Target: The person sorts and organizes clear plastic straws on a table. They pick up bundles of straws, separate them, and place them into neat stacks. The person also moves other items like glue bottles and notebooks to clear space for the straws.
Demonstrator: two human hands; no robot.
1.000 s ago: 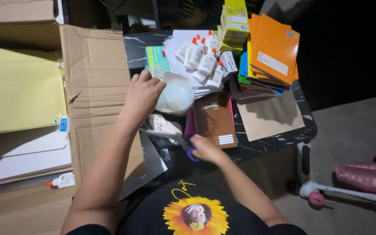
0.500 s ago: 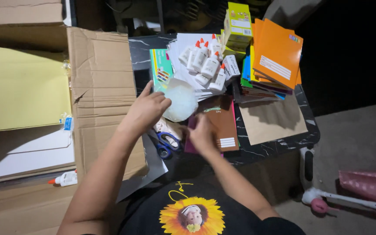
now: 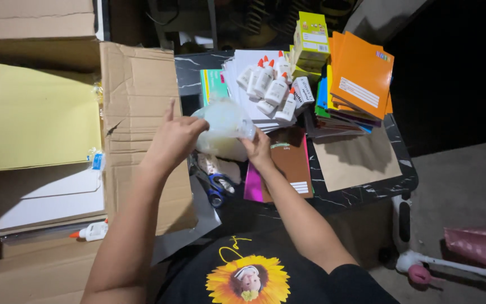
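Observation:
Both my hands hold a clear plastic bag (image 3: 224, 126) of pale stuff above a dark marble table (image 3: 367, 194). My left hand (image 3: 174, 141) grips its left side with the index finger raised. My right hand (image 3: 259, 150) pinches its right lower edge. Under the bag lie blue-handled scissors (image 3: 216, 188) and a brown notebook (image 3: 292, 161) on a magenta sheet. Just beyond the bag, several small white glue bottles (image 3: 271, 87) with orange caps rest on white paper.
A stack of orange and coloured notebooks (image 3: 361, 81) and a yellow-green box (image 3: 312, 40) stand at the table's back right. An open cardboard box (image 3: 136, 107) with yellow sheets (image 3: 32, 115), white boards and one glue bottle (image 3: 90, 231) lies at left. A pink scooter (image 3: 468, 247) lies on the floor, right.
My right hand rose from the table's near edge to the bag and took hold of its right side. The scissors it was near now lie uncovered.

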